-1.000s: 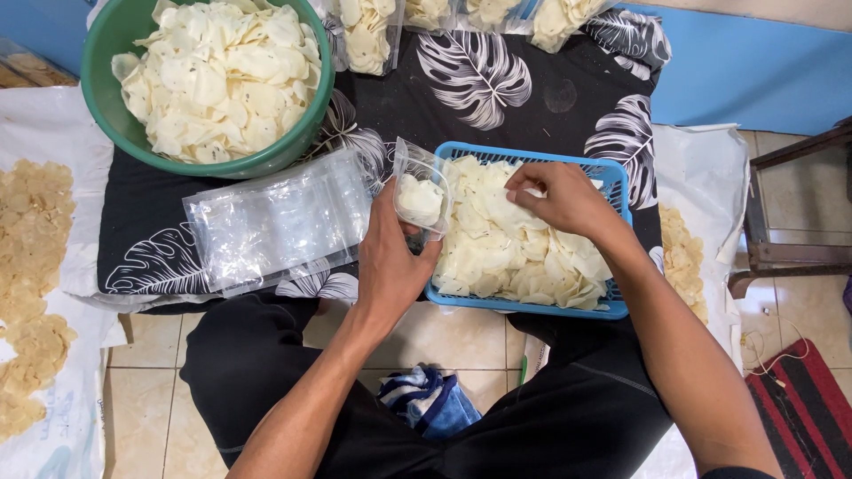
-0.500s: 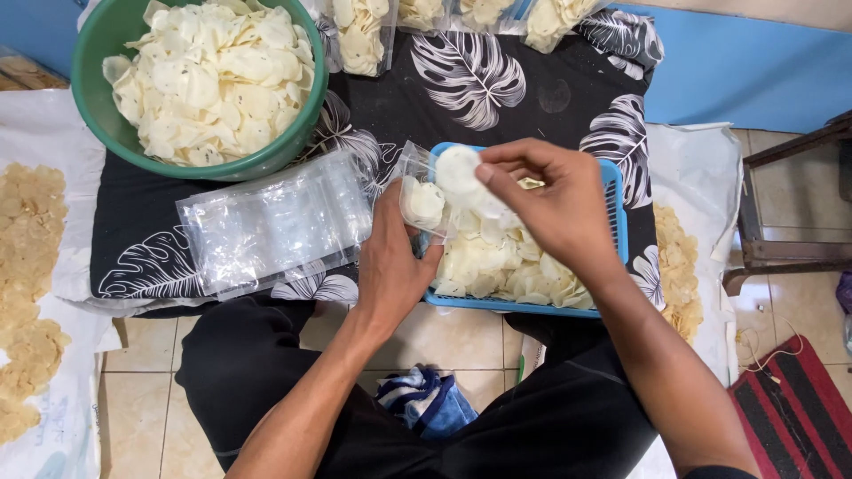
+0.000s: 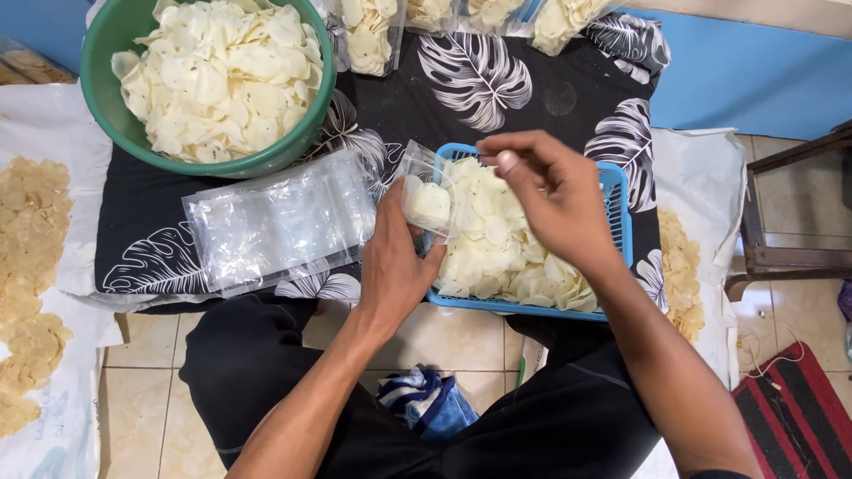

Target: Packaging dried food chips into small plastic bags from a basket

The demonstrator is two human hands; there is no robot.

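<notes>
My left hand holds a small clear plastic bag upright, with a few pale round chips inside it. The bag sits at the left edge of a blue plastic basket heaped with the same white chips. My right hand hovers over the basket just right of the bag's mouth, fingers loosely curled with nothing visible in them. A stack of empty clear bags lies left of my left hand on a black cloth with white leaves.
A green basin full of white chips stands at the back left. Filled bags lie along the far edge. Yellowish chips dry on white sheets at left and right. A dark wooden frame stands at right, a blue cloth between my legs.
My right hand lifted chips from the basket, brought them to the bag's mouth and now hangs beside it with none showing. The bag holds more chips. My left hand barely moved.
</notes>
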